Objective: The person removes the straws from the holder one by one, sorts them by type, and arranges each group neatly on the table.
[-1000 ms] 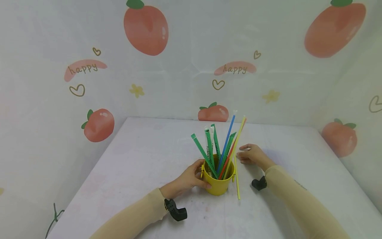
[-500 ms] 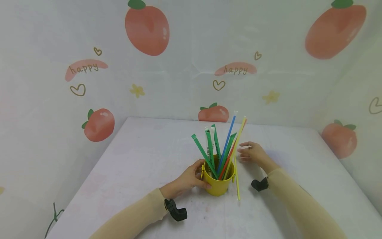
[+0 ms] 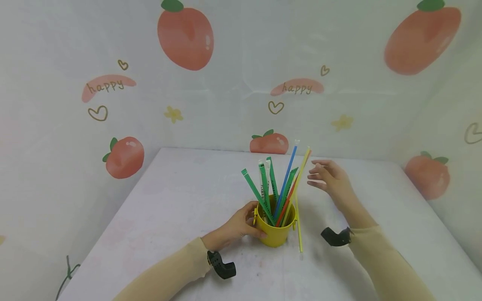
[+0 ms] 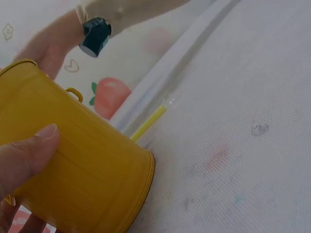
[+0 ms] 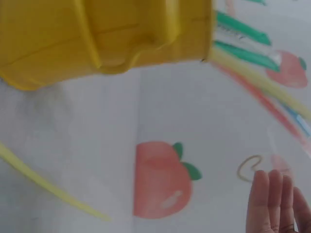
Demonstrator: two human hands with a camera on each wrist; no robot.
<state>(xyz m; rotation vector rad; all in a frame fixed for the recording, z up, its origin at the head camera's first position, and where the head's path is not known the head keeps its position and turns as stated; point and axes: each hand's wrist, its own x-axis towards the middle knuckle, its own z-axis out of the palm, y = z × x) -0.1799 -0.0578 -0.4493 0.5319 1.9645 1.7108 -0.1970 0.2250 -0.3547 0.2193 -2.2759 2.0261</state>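
A small yellow metal bucket point(image 3: 276, 237) stands upright on the table, with my left hand point(image 3: 237, 225) gripping its left side. In the left wrist view the thumb point(image 4: 29, 155) lies across the bucket's wall. Green-wrapped straws point(image 3: 251, 187), a blue straw point(image 3: 287, 175), a red straw point(image 3: 288, 205) and a yellow straw point(image 3: 303, 165) lean in the bucket. Another yellow straw point(image 3: 299, 236) lies on the table along the bucket's right side. My right hand point(image 3: 331, 179) is raised to the right of the straws, apart from them, fingers loosely extended and holding nothing.
A white cloth covers the table point(image 3: 188, 200). Behind it hangs a white backdrop point(image 3: 226, 83) printed with red fruit, hearts and flowers. Each wrist wears a black camera, the left camera point(image 3: 222, 265) and the right camera point(image 3: 336, 237).
My right hand has lifted away from beside the bucket, moving up and to the right. The left hand, the bucket and the straws have stayed in place.
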